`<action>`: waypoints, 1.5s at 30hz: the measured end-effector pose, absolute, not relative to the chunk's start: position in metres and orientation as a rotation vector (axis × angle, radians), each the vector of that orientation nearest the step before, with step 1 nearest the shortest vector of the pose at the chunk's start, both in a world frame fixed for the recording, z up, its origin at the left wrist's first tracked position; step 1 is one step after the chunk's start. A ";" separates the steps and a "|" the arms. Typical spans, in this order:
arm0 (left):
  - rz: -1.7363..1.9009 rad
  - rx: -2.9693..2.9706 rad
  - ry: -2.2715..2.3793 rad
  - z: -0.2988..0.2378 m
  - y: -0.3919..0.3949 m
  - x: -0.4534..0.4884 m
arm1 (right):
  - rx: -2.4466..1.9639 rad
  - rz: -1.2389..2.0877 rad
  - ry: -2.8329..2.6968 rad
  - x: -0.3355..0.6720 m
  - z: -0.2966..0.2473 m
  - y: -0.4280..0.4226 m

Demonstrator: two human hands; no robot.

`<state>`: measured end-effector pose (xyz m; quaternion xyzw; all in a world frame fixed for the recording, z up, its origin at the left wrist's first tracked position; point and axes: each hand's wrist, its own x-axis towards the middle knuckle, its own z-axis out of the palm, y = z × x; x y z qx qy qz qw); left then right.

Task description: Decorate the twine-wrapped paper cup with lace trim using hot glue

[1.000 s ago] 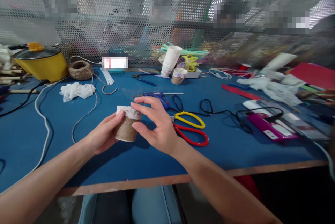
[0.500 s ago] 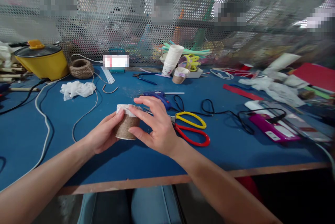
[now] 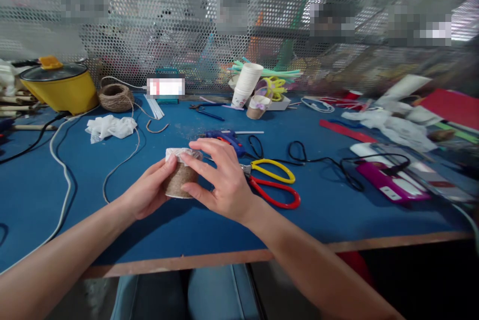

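A paper cup [image 3: 178, 180] wrapped in brown twine is held above the table, a crinkled white strip of thin material around its upper part. My left hand [image 3: 151, 187] is closed around its left side, thumb on the white strip. From the right, my right hand [image 3: 224, 180] grips the cup, index finger pressing the strip and thumb against the twine. Scissors [image 3: 275, 185] with one yellow and one red handle lie beside my right hand, their blades mostly hidden. Behind that hand is a blue glue gun [image 3: 228, 141] with a white glue stick in it.
A twine ball [image 3: 116, 98], a white crumpled cloth [image 3: 111, 128] and a yellow pot [image 3: 62, 88] are at the left. Farther back stand stacked paper cups [image 3: 247, 85], a decorated cup [image 3: 258, 107] and pliers [image 3: 207, 109]. A purple power strip [image 3: 392, 182] with cables lies right.
My right index finger and thumb have slid slightly left on the cup. The white strip looks more wrinkled near the fingertips. Both hands stay on the cup.
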<state>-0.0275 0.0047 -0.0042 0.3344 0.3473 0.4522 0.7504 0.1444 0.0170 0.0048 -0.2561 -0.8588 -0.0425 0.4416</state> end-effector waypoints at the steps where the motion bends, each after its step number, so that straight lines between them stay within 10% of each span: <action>1: 1.001 0.753 0.765 -0.005 0.005 -0.027 | -0.627 -0.090 -2.123 0.144 0.004 0.017; 45: 1.269 1.513 0.909 -0.013 0.009 -0.033 | -0.908 0.836 -1.398 0.156 0.016 0.031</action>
